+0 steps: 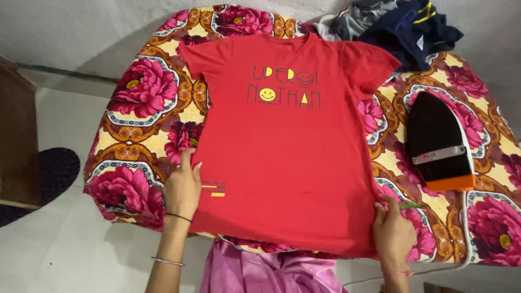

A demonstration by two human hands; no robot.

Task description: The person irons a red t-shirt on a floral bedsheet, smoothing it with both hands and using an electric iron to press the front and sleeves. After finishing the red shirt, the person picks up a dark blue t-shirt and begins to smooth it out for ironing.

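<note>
A red T-shirt (282,146) lies flat, front up, on a floral padded surface (141,108), its hem reaching the near edge. The left hand (183,187) pinches the hem's left side, the right hand (392,230) its right corner (fingers curled over soft cloth). A black iron (438,142) rests just right, clothes pile (396,24) behind
</note>
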